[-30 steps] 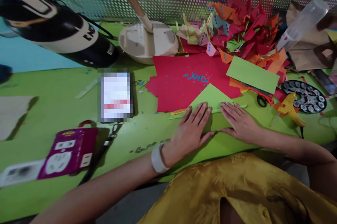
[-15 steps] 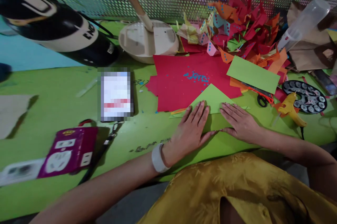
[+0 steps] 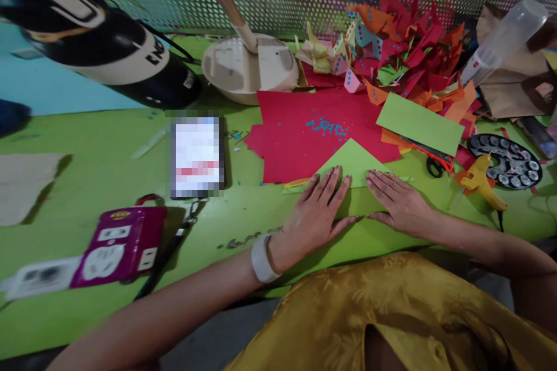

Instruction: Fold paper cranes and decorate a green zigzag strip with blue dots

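A green sheet of paper (image 3: 352,162), folded into a triangle with its point away from me, lies partly over a large red sheet (image 3: 287,144). My left hand (image 3: 319,208) rests flat on the left part of the fold, fingers stretched out. On the right part lies my right hand (image 3: 398,202), also flat, its fingertips on the paper. The two thumbs point toward each other along the near side, a small gap between them. Small blue dots (image 3: 328,126) are scattered over the red sheet. Part of the triangle's lower edge is hidden under my fingers.
Folded colourful paper pieces (image 3: 404,40) are heaped at the back. A green paper strip (image 3: 420,124), scissors (image 3: 434,166), a yellow glue gun (image 3: 483,182) and a round black tray (image 3: 507,162) lie right. Left are a phone (image 3: 198,156), purple pouch (image 3: 119,246), bottle (image 3: 108,46) and fan base (image 3: 252,69).
The whole view has shifted slightly, with the things on the left appearing a little further right. Both hands stay flat on the folded green paper.
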The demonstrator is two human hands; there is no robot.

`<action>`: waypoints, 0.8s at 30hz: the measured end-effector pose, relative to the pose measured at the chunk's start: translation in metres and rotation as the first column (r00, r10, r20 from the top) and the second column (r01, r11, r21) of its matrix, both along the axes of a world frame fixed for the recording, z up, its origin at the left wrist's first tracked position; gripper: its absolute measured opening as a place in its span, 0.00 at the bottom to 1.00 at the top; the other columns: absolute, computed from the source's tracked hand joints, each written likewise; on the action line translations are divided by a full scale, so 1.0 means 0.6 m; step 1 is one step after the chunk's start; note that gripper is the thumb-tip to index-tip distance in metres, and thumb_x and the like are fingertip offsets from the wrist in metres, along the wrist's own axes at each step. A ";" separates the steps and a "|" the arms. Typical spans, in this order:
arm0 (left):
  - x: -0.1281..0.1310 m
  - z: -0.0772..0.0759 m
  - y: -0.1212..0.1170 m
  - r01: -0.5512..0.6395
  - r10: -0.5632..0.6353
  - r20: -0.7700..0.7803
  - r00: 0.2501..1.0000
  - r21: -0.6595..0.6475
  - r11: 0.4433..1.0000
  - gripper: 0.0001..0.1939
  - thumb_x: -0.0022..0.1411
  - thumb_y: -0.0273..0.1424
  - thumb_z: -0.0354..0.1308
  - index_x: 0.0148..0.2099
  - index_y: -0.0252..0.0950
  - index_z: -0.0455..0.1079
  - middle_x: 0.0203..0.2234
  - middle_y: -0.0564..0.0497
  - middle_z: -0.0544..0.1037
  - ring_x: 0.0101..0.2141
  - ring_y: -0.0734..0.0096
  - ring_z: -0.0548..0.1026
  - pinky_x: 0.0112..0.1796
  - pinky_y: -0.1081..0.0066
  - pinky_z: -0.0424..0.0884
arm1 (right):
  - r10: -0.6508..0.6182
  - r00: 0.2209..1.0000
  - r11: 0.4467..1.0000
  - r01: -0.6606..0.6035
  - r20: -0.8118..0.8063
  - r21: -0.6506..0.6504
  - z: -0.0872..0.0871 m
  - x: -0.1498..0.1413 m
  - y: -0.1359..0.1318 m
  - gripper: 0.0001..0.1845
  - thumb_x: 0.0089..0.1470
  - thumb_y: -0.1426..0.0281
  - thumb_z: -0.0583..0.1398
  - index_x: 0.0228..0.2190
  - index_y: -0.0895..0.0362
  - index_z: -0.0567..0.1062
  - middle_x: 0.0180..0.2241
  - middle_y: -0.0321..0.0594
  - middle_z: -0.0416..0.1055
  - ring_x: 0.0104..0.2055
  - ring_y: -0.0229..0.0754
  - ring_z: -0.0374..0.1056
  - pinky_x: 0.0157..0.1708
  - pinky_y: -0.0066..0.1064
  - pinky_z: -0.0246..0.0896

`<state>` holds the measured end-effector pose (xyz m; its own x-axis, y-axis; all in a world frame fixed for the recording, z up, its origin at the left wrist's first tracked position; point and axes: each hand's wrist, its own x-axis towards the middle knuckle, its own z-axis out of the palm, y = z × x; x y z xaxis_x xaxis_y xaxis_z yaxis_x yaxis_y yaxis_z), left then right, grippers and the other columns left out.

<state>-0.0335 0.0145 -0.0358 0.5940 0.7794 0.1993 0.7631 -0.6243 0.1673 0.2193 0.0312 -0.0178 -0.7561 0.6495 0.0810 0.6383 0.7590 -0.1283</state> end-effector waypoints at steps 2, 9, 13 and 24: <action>-0.006 -0.001 0.000 0.013 -0.013 -0.002 1.000 0.004 1.000 0.43 0.69 0.54 0.40 0.72 0.25 0.44 0.67 0.29 0.55 0.67 0.47 0.56 0.63 0.51 0.55 | -0.001 1.000 1.000 0.001 0.000 -0.013 0.003 0.004 0.000 0.37 0.65 0.54 0.53 0.66 0.65 0.56 0.67 0.55 0.54 0.70 0.52 0.50 0.68 0.49 0.50; -0.042 -0.001 -0.010 0.019 -0.019 0.040 0.999 0.004 1.000 0.50 0.66 0.57 0.43 0.73 0.22 0.37 0.67 0.28 0.54 0.67 0.46 0.54 0.63 0.52 0.56 | -0.074 0.996 0.997 0.073 0.058 0.019 0.008 0.045 -0.007 0.37 0.66 0.53 0.51 0.66 0.63 0.57 0.66 0.53 0.56 0.69 0.52 0.51 0.66 0.49 0.54; -0.059 0.002 -0.018 -0.021 0.021 0.026 0.999 0.004 1.000 0.49 0.66 0.58 0.42 0.73 0.22 0.39 0.67 0.28 0.56 0.67 0.46 0.55 0.63 0.51 0.56 | -0.128 0.990 0.989 0.123 0.062 0.082 0.010 0.063 -0.014 0.34 0.66 0.54 0.50 0.65 0.64 0.58 0.65 0.54 0.58 0.68 0.52 0.54 0.65 0.51 0.55; -0.046 -0.001 -0.020 -0.087 0.087 0.017 0.996 0.026 0.996 0.51 0.63 0.61 0.41 0.70 0.22 0.49 0.66 0.26 0.57 0.66 0.42 0.56 0.62 0.47 0.58 | -0.161 0.987 0.985 0.161 -0.016 0.055 0.004 0.067 -0.011 0.34 0.65 0.55 0.53 0.65 0.58 0.59 0.64 0.53 0.59 0.66 0.56 0.58 0.65 0.59 0.54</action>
